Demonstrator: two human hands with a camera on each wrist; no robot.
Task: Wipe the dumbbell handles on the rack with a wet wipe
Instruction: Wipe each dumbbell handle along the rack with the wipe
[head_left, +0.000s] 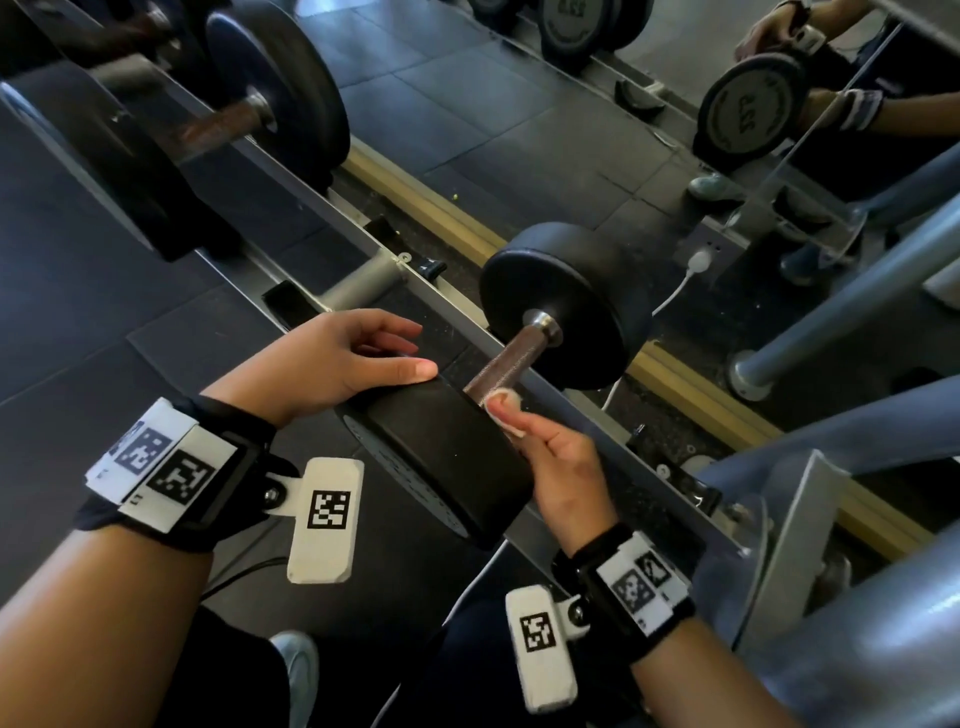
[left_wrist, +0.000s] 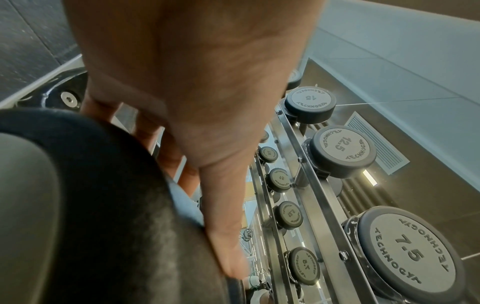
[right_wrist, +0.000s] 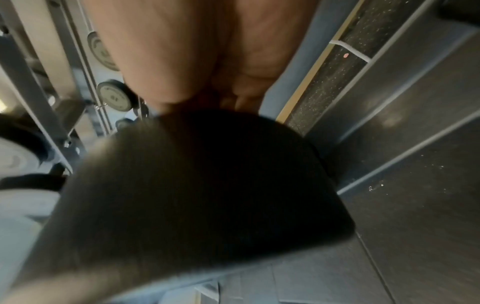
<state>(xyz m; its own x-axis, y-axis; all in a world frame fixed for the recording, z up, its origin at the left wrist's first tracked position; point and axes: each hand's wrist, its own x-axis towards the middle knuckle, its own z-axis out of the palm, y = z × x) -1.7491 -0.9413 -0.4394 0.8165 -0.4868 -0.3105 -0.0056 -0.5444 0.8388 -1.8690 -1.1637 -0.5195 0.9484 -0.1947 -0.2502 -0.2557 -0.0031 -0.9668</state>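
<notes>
Nearest the camera, both wrists carry black bands with white tags printed in black-and-white square codes. Just beyond them a black dumbbell (head_left: 498, 395) lies across the rails of the grey rack (head_left: 363, 244), its near head at about 6 o'clock of centre and its far head toward 2 o'clock. The left hand (head_left: 332, 358) rests on the near head at 9 o'clock, thumb and fingers extended and relaxed, gripping nothing. The right hand (head_left: 558, 457), at 5 o'clock, pinches a white wet wipe (head_left: 506, 410) against the near end of the knurled metal handle (head_left: 506, 358). A larger dumbbell (head_left: 218, 114) sits at 11 o'clock. In the left wrist view, further dumbbell ends read "TECHNOGYM" with 7.5 (left_wrist: 410, 252), 12.5 (left_wrist: 342, 151) and 15 (left_wrist: 310, 101).
</notes>
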